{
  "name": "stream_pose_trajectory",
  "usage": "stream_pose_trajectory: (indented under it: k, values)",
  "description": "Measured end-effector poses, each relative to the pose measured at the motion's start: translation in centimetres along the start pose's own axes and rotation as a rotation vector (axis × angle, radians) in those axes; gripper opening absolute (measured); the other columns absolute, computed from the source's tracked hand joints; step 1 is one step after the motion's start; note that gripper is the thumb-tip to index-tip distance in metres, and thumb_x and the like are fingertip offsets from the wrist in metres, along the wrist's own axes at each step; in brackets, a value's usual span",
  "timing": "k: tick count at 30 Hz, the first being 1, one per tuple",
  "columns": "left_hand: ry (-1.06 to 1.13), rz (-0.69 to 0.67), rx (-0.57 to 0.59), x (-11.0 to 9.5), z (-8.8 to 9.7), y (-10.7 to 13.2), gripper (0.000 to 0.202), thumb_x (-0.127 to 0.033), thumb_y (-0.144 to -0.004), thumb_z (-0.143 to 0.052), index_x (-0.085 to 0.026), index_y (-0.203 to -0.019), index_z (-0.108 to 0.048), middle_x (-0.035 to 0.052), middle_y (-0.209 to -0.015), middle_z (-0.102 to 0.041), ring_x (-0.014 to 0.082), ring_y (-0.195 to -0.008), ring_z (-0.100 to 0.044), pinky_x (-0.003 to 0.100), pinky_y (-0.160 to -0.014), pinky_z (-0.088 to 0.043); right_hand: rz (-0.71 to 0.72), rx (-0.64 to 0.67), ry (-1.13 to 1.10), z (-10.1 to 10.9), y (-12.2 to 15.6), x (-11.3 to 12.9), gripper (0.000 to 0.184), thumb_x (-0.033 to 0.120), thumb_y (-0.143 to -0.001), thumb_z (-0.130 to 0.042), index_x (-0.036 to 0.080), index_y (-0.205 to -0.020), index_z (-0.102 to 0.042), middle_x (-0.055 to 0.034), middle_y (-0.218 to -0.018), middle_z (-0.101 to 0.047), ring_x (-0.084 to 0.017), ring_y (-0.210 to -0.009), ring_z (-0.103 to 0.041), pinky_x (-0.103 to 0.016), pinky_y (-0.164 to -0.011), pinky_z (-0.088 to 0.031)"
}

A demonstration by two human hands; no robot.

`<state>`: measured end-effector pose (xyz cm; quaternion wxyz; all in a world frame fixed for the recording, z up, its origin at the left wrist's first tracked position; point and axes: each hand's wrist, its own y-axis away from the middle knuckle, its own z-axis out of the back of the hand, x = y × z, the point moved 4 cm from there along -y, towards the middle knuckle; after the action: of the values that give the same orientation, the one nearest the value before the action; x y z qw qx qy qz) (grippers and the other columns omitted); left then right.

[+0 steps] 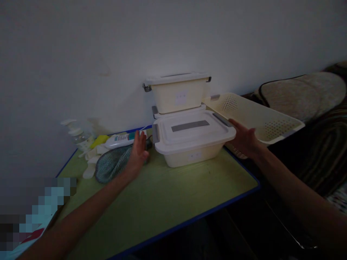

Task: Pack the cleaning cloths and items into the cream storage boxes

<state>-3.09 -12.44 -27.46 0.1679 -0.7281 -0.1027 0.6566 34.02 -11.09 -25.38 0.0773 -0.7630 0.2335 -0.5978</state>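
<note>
A cream storage box with a white lid and grey side latches stands on the green table. My left hand is open to the left of this box, apart from it, over the edge of a grey-green cloth. On the other side, my right hand is open by the box's right latch; whether it touches the box I cannot tell. Behind, a second lidded box rests on another lidded box, of which mainly the lid shows.
A cream perforated basket stands at the right beside the table. Against the wall at the left are a pump bottle, a yellow sponge and a white bottle. A beige cushion lies at the far right.
</note>
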Motion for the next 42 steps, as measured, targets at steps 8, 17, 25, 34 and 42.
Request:
stream_pose_trajectory:
  k: [8, 17, 25, 34, 42]
  values:
    - [-0.358, -0.064, -0.002, -8.2, 2.5, -10.2, 0.126, -0.047, -0.046, -0.078, -0.015, -0.143, -0.004, 0.0198, -0.151, -0.006, 0.0302, -0.140, -0.007, 0.044, -0.112, -0.011, -0.132, 0.149, 0.281, -1.6, -9.6, 5.7, 0.040, 0.049, -0.075, -0.058, 0.032, -0.110, -0.048, -0.0041, -0.136, -0.045, -0.023, -0.123, -0.046, -0.045, -0.103, -0.037]
    - [-0.525, -0.069, 0.194, -6.1, -2.3, -16.2, 0.093, -0.043, -0.057, -0.075, -0.009, -0.132, -0.032, 0.0192, -0.142, -0.034, 0.0318, -0.134, -0.026, 0.046, -0.112, -0.021, -0.096, 0.226, 0.552, -8.4, -14.5, 3.0, 0.061, 0.038, -0.070, -0.067, 0.022, -0.123, -0.042, -0.0148, -0.142, -0.034, -0.029, -0.129, -0.036, -0.051, -0.104, -0.032]
    - [-0.517, -0.027, 0.241, -3.8, -2.6, -18.4, 0.099, -0.039, -0.056, -0.077, -0.010, -0.135, -0.024, 0.0220, -0.141, -0.032, 0.0304, -0.130, -0.035, 0.047, -0.108, -0.030, -0.055, 0.437, 0.547, -10.8, -14.8, 1.5, 0.040, 0.027, -0.066, -0.071, 0.019, -0.102, -0.055, -0.0121, -0.120, -0.058, -0.025, -0.111, -0.055, -0.047, -0.100, -0.042]
    - [-0.541, -0.065, 0.326, -2.8, -3.7, -17.9, 0.079, -0.034, -0.067, -0.068, -0.011, -0.133, -0.030, 0.0192, -0.141, -0.035, 0.0296, -0.128, -0.037, 0.049, -0.107, -0.031, -0.020, 0.531, 0.510, -11.3, -14.3, 1.5, 0.034, 0.028, -0.061, -0.075, 0.019, -0.090, -0.060, -0.0090, -0.111, -0.064, -0.026, -0.107, -0.057, -0.050, -0.097, -0.044]
    - [-0.467, -0.170, 0.290, -5.2, -3.7, -17.9, 0.073, -0.034, -0.064, -0.069, -0.011, -0.126, -0.038, 0.0177, -0.137, -0.041, 0.0285, -0.125, -0.042, 0.047, -0.105, -0.034, 0.066, 0.484, 0.449, -11.4, -14.0, 3.1, 0.040, 0.029, -0.062, -0.073, 0.018, -0.097, -0.058, -0.0085, -0.115, -0.062, -0.026, -0.109, -0.056, -0.050, -0.097, -0.044]
